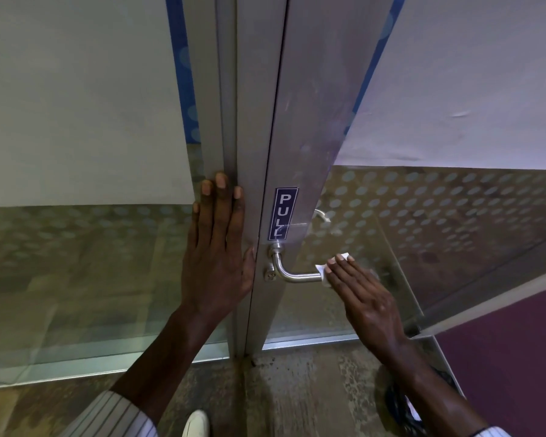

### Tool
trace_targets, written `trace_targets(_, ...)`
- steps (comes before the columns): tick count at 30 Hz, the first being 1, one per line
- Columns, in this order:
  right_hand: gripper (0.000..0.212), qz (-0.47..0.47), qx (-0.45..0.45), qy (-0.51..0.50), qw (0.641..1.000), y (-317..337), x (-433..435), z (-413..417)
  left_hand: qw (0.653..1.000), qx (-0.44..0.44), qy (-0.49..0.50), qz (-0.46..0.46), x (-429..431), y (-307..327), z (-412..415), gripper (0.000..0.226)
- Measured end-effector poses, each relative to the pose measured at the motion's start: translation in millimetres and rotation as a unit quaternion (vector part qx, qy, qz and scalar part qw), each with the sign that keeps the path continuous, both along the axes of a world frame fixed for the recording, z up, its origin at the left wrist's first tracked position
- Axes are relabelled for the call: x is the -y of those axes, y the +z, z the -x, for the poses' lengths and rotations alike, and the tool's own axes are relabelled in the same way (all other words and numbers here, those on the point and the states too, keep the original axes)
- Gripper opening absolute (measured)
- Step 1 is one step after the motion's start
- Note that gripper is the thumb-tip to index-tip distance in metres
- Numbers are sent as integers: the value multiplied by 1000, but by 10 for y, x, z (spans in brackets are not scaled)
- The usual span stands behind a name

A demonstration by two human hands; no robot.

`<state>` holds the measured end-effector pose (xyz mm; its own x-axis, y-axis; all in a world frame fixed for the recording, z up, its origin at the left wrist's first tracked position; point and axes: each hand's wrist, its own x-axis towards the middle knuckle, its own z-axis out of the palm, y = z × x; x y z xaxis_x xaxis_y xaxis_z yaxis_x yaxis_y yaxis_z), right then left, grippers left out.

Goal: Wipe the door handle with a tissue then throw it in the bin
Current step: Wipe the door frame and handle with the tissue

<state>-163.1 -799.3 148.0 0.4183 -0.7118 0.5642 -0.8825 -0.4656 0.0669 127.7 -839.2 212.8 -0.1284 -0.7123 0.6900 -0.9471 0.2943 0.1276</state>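
Observation:
A silver lever door handle (292, 275) juts to the right from the aluminium door frame (300, 137), below a blue PULL sticker (282, 213). My right hand (361, 293) covers the handle's free end and presses a white tissue (325, 269) around it; only small bits of tissue show past the fingertips. My left hand (218, 247) lies flat with fingers spread on the fixed frame post to the left of the handle. No bin is in view.
Glass panels with a dotted frosted band (438, 209) flank the frame on both sides. The glass door stands ajar toward me. A speckled concrete floor (297, 392) lies below, with my white shoe (197, 424) at the bottom edge and a purple surface (511, 357) at right.

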Motion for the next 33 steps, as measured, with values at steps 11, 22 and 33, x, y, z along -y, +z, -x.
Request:
trace_targets(11, 51, 6, 77, -33, 996, -158, 49, -1029, 1000, 5, 17, 1, 9, -28, 32, 100)
trace_targets(22, 52, 9, 17, -58, 998, -83, 26, -105, 1000, 17, 14, 5, 31, -19, -24, 103)
trace_targets(33, 57, -3, 60, -41, 997, -192, 17, -170, 1000, 12, 14, 3, 41, -27, 8, 104)
